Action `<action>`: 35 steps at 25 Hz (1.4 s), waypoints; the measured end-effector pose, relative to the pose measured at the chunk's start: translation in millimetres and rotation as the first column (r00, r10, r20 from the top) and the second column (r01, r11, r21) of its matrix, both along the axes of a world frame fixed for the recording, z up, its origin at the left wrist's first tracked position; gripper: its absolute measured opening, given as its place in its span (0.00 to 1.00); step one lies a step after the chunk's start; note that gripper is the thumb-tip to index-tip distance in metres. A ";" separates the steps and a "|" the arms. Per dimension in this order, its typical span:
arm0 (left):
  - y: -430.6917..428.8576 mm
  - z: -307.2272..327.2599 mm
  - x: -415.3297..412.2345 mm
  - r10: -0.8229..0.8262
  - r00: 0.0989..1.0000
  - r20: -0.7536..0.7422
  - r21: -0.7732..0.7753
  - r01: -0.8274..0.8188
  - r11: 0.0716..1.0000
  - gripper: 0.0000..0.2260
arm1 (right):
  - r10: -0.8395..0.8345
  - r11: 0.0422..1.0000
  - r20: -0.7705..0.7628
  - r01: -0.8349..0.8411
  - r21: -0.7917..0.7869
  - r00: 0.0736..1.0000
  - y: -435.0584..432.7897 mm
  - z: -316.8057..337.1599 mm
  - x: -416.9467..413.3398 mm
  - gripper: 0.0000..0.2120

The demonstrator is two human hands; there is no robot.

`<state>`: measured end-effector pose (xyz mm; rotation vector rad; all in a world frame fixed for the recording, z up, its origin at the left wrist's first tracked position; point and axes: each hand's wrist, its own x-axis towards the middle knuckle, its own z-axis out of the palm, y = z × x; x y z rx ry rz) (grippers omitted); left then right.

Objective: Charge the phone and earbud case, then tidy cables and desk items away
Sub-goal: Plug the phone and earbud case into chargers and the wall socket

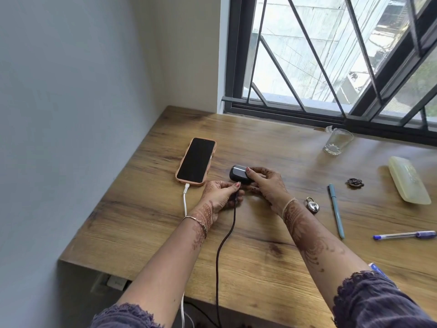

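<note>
A phone (196, 160) in a peach case lies face up on the wooden desk (260, 245), with a white cable (185, 200) plugged into its near end. Just right of it sits the dark earbud case (237, 174). My right hand (264, 183) grips that case from the right side. My left hand (221, 196) pinches the plug end of a black cable (224, 240) close to the case's near edge. Whether the plug is inside the case is hidden by my fingers. Both cables run off the desk's front edge.
A small padlock (312, 205), a teal pen (335, 210) and a blue pen (404, 235) lie to the right. Farther right are a dark hair clip (354, 183) and a pale yellow box (409, 179). An empty glass (337, 141) stands by the window. A wall borders the desk's left.
</note>
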<state>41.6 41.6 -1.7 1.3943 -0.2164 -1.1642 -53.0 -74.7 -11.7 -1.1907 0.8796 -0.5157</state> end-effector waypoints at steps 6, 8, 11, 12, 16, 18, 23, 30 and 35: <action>-2.4 -1.3 1.3 0.020 1.000 -0.001 0.017 -0.020 1.000 0.04 | 0.028 0.997 -0.037 -0.031 -0.076 0.999 -2.1 -4.4 1.6 0.04; -3.3 -2.2 2.4 0.016 1.000 -0.004 0.025 -0.016 1.000 0.04 | 0.041 0.996 -0.043 -0.044 -0.083 0.998 -3.1 -4.6 1.1 0.03; -5.4 -3.1 3.0 0.019 1.000 0.002 0.028 -0.019 0.999 0.04 | 0.040 0.993 -0.064 -0.047 -0.113 0.997 -3.3 -4.3 0.2 0.05; -6.3 -3.0 3.1 0.027 1.000 0.006 0.027 -0.027 0.999 0.04 | 0.039 0.992 -0.070 -0.047 -0.118 0.997 -2.7 -5.5 0.6 0.07; -11.4 -3.1 3.5 0.050 0.998 0.024 0.017 -0.051 0.999 0.07 | 0.042 0.955 -0.132 -0.079 -0.286 0.990 1.6 -17.7 -0.1 0.28; -12.7 -3.7 3.1 0.053 0.998 0.024 0.014 -0.053 0.998 0.06 | 0.019 0.943 -0.147 -0.067 -0.326 0.989 2.4 -20.7 -1.1 0.27; -9.0 -4.3 3.6 0.020 0.999 0.031 0.010 -0.020 1.000 0.05 | -0.074 0.923 -0.183 -0.003 -0.386 0.980 -0.2 -20.2 -2.0 0.20; -6.9 -7.2 -2.4 0.045 0.985 0.167 0.049 -0.054 0.997 0.11 | -0.117 0.901 -0.283 -0.018 -0.433 0.952 -33.9 -78.2 8.2 0.23; -6.1 -8.4 -6.3 0.092 0.973 0.212 0.080 -0.111 0.991 0.11 | -0.099 0.902 -0.325 -0.053 -0.429 0.941 -36.5 -85.5 10.6 0.32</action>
